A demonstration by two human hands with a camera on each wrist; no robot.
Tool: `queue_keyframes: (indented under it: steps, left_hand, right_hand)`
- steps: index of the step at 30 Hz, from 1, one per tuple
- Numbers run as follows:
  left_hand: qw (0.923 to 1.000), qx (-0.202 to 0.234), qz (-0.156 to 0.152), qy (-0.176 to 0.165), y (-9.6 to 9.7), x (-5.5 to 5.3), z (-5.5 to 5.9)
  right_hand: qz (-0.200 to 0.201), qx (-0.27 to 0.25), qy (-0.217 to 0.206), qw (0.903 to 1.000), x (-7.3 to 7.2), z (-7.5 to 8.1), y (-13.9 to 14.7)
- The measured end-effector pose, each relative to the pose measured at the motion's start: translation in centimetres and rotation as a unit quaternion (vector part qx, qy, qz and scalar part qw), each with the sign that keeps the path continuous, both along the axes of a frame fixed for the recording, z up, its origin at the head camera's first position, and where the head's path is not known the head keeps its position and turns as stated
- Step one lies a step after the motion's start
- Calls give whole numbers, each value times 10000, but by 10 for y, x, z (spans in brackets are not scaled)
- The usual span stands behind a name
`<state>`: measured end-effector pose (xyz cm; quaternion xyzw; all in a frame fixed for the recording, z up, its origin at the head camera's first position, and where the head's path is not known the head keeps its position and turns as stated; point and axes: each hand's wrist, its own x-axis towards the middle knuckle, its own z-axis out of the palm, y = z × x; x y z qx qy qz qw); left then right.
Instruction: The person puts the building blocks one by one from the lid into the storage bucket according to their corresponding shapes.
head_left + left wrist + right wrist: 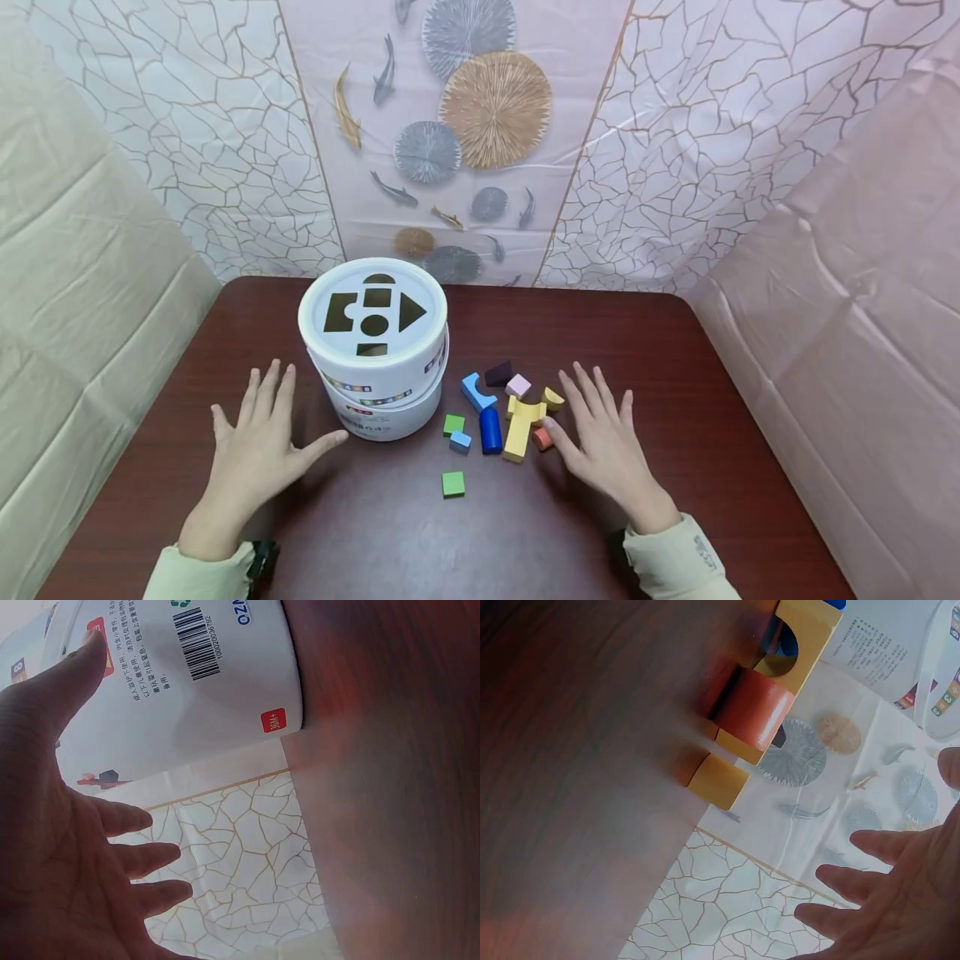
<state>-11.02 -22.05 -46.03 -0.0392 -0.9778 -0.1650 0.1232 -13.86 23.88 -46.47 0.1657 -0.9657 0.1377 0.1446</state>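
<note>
My left hand (258, 446) is spread with straight fingers, left of a white bucket (397, 423). In the left wrist view its thumb overlaps the bucket's printed wall (225, 697). The bucket's lid (341, 343) has cut-out shapes. My right hand (611, 442), also spread and holding nothing, is just right of a group of toy blocks. Nearest its thumb are an orange-red block (543, 438) and a yellow half-round block (552, 398). Beside them lie a yellow arch (531, 413), a long yellow block (517, 437) and a dark blue cylinder (491, 431).
Farther back are a light blue arch (472, 392), a pink block (517, 385) and a dark block (498, 374). A small light blue block (461, 442) touches one green block (453, 423); another green block (453, 484) lies nearer. Patterned cloth (247, 150) surrounds the brown table (405, 533).
</note>
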Motion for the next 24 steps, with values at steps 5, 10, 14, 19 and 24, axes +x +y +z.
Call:
queue_keyframes:
  steps: [5, 10, 14, 19, 24]
  left_hand:
    - [9983, 532, -124, -225, -3, -3, 4]
    - [9692, 2333, -529, -582, -9, -12, 19]
    - [9364, 3423, -693, -348, -6, -21, 39]
    - [9064, 4180, -609, -26, 9, -38, 58]
    - [8889, 4550, -526, 113, 25, -57, 62]
  right_hand:
    - [119, -63, -36, 9999, -4, 1, -1]
    - [520, -307, -181, 9980, -13, 7, -8]
    - [977, -313, -497, 9935, -28, 19, -26]
    - [1461, 201, -942, 9846, -52, 18, -62]
    - [1316, 816, -1236, 9802, -71, 3, -98]
